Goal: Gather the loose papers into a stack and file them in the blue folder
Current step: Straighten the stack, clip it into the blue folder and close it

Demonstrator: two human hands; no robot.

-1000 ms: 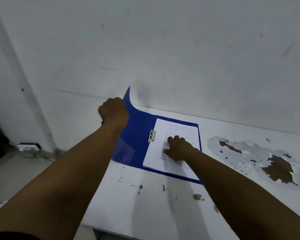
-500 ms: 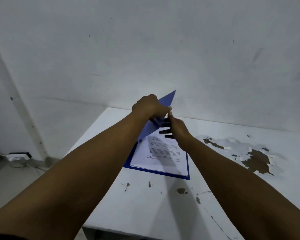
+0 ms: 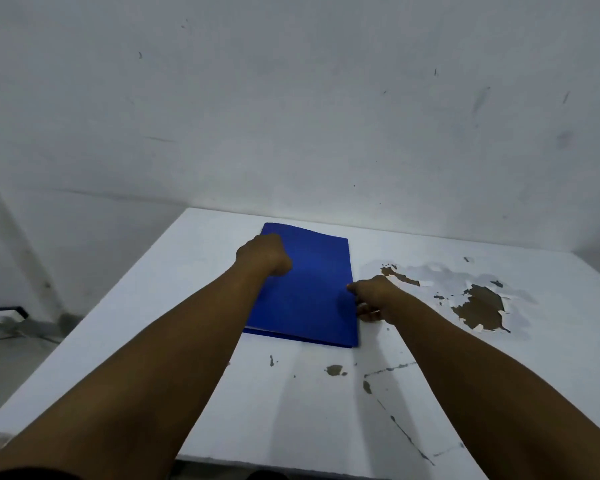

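L hand [image 3: 264, 255] sits curled in a fist w/ knuckles down on the upper left of the blue folder [image 3: 312, 292]; can't tell if it grips anything. R hand [image 3: 374, 299] lies at the folder's right edge, fingers loosely bent, tips touching the edge. Folder lies closed, flat on the white table [image 3: 194, 341], btwn both hands, near the wall [image 3: 291, 98]. Peeled paint patch [image 3: 478, 306] just right of R hand. Nothing blocks the folder besides the L forearm over its left side.
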